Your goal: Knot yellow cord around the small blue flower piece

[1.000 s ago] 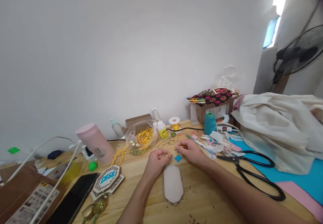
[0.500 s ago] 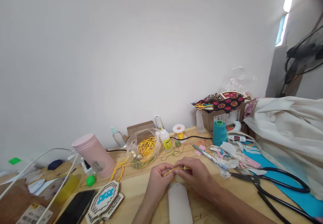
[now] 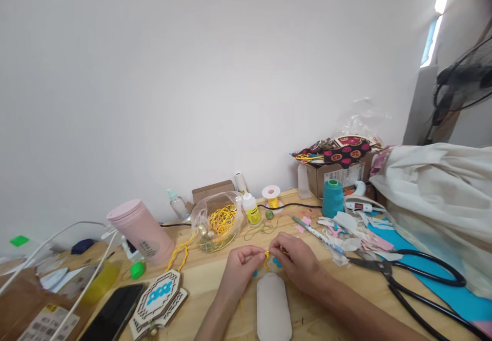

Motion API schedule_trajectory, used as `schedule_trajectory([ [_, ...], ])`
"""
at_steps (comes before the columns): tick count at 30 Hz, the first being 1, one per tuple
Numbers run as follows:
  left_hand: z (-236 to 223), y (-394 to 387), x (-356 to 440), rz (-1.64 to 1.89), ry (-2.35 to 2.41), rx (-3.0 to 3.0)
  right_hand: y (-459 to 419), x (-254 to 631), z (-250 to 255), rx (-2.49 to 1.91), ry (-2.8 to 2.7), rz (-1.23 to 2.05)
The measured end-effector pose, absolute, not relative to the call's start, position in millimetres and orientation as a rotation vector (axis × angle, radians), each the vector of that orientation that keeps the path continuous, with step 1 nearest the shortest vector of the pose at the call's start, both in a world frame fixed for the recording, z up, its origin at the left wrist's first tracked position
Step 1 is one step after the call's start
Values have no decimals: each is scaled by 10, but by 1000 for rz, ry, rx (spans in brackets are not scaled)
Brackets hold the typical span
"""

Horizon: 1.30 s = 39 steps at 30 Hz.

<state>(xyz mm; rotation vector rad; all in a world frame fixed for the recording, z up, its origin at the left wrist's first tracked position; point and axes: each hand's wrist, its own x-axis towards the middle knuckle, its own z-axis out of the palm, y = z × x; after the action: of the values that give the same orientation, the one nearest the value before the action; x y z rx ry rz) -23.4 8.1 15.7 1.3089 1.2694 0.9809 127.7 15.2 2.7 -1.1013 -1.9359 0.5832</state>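
Both of my hands pinch a yellow cord [image 3: 267,263] above the top end of a pale, rounded rectangular tag [image 3: 272,307] that lies on the wooden table. My left hand [image 3: 243,268] holds the cord from the left, thumb and forefinger pressed together. From the right, my right hand [image 3: 294,259] grips it with its fingertips. The cord runs down to the tag's top edge and looks looped or knotted between the fingers. A small blue piece [image 3: 277,262] shows under my right fingers. Part of the cord is hidden by the fingers.
Left are a phone [image 3: 113,313], octagonal wooden ornaments [image 3: 159,297] and a pink tumbler [image 3: 142,231]. Behind stand a bag of yellow cord [image 3: 221,223], a glue bottle [image 3: 251,210] and a spool [image 3: 272,197]. Large scissors [image 3: 388,269], a pen [image 3: 317,234] and teal thread [image 3: 332,200] lie right.
My hands have moved slightly apart, and the yellow cord between them now shows drawn together above the tag. The blue piece by my right hand has come into clearer view.
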Motion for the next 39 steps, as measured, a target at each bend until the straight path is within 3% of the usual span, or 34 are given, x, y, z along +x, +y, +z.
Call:
schedule_trajectory([
  [19,152,76,-190,1126,1332,1373,129,1262,3,-1070,-1946,629],
  [39,80,100,-232,1041,1322,1336,97,1287,52,-1148,-1958,709],
])
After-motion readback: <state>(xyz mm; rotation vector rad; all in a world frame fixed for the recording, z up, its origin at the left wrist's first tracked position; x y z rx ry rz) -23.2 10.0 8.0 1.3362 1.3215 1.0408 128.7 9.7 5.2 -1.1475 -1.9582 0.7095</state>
